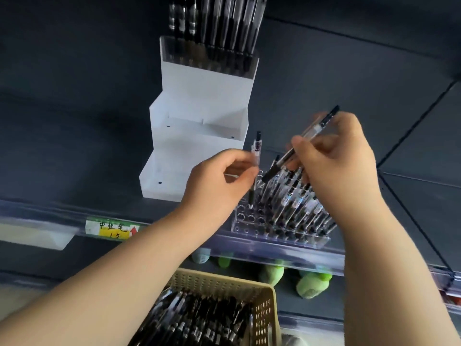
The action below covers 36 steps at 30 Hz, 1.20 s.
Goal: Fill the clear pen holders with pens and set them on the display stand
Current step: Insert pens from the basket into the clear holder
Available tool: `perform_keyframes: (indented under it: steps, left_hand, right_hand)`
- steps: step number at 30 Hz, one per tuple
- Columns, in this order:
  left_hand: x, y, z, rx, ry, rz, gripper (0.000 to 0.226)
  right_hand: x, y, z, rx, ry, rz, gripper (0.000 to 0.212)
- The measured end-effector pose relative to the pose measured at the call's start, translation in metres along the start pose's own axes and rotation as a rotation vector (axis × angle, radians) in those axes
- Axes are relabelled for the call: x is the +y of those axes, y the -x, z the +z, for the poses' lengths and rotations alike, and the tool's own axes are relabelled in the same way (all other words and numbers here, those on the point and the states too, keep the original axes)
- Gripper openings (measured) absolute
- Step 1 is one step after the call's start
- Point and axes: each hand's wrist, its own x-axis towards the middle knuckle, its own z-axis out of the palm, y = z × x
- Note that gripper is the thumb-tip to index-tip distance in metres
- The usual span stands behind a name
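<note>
**Pens Being Put Into a Clear Holder**

A dark shelf [74, 108] is seen, and a white display stand [199, 96] with steps is set on it. On the top step of the stand, one full pen holder [207, 56] is already placed. Well below the stand, nearer the person, a tan basket [224, 278] is kept, and many black pens [199, 318] are piled in it. Just in front of the stand's lowest step, to its right, a clear pen holder [245, 229] is set at the shelf edge. Its right part is filled with a bunch of pens [294, 203]; its left holes are bare.

One pen [255, 156] is pinched upright by the left hand [217, 183], tip down over the bare holes. Whether a hole is touched cannot be told. A slanted pen [309, 133] is gripped by the right hand [336, 161] above the bunch. A yellow and green label [109, 229] is stuck below the stand, to its left.
</note>
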Motion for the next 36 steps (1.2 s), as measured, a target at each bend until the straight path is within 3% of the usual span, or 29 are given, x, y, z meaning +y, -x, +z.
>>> perform_keyframes:
  steps: [3,8,12,36]
  left_hand:
    - [-0.01,-0.002,0.005,0.011,0.025,-0.061,0.018]
    - [-0.016,-0.001,0.005,-0.011,0.03,-0.076,0.018]
    - [-0.016,-0.002,0.004,-0.006,0.042,-0.089,0.021]
    - [-0.013,0.007,0.002,-0.009,0.051,-0.144,0.017]
  right_hand:
    - [0.005,0.0,0.004,-0.027,0.021,0.015,0.006]
    - [0.01,-0.003,0.006,-0.076,0.11,-0.01,0.023]
    - [0.016,-0.006,0.003,-0.105,0.136,-0.037,0.013]
    - [0.023,-0.001,0.005,-0.16,0.357,-0.077,0.016]
